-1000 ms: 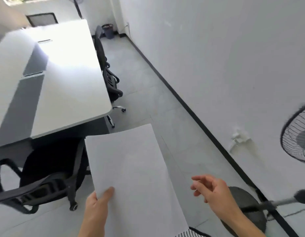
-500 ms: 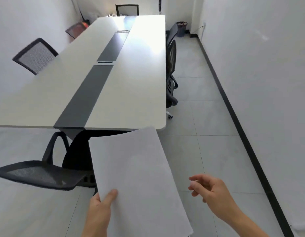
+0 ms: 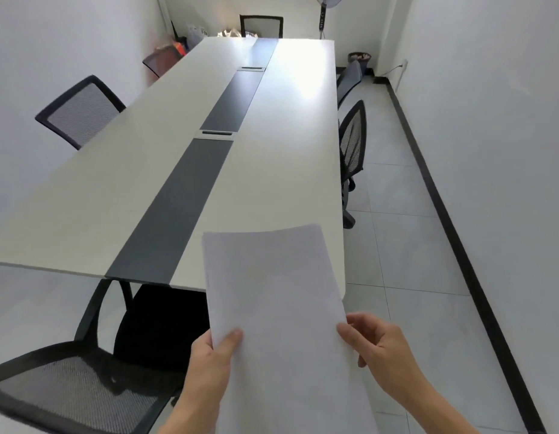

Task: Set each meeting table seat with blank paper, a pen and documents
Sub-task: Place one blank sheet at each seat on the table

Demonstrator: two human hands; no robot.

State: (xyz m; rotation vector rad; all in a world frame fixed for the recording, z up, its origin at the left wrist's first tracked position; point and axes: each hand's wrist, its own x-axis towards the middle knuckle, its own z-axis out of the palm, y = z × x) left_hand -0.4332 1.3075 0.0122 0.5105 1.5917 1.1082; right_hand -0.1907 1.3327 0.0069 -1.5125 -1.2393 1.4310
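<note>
L hand (image 3: 209, 371): bottom centre, thumb clamped on top of the blank paper (image 3: 278, 292) at its near-left edge; the rest hidden underneath.
R hand (image 3: 378, 349): at the sheet's right edge, fingers (image 3: 364, 355) curled, thumb tip pressed to that edge in a pinch.
Blank paper: white, held in the air btwn both hands in front of the person, long side running away; its far end overlaps the near-right corner of the desk (image 3: 84, 198) in view. One sheet or several: cannot tell.
Near chair (image 3: 68, 389): black mesh, bottom left, at the desk's short near end.
Desk: long, white, w/ a dark grey strip (image 3: 175, 208) down the middle and a cable hatch (image 3: 216, 133) set in it; a second hatch farther along.
Side chairs: one mesh chair (image 3: 81, 111) on the left; right-side chairs (image 3: 352, 145) tucked in close.
Far end: another chair (image 3: 261, 26) at the head, a standing fan (image 3: 326, 7) by the back wall, a bin (image 3: 359, 59) in the right corner.
</note>
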